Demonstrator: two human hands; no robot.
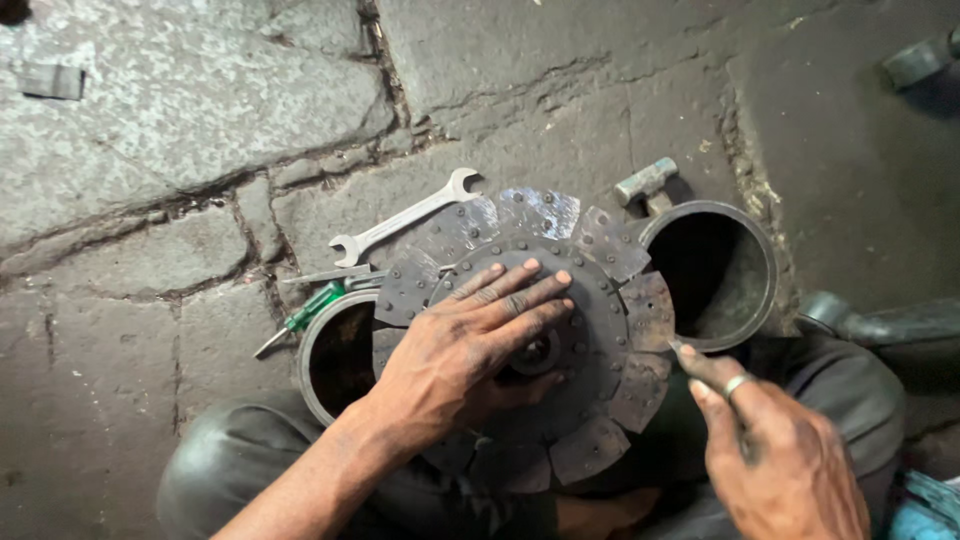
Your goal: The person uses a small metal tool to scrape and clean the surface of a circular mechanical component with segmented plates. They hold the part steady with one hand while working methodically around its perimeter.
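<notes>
1. A spanner [405, 217] and a green-handled screwdriver [300, 318] lie on the stone floor [150, 130] just beside the clutch disc [600, 300]; a hammer [647, 183] lies at its far edge.
2. The disc rests across two dark metal rings [745, 240], both hollow inside.
3. The left hand [470, 350] presses flat on the disc, fingers spread. The right hand [775, 450] touches the disc's rim, fingers curled around something thin; what it is cannot be made out.
</notes>
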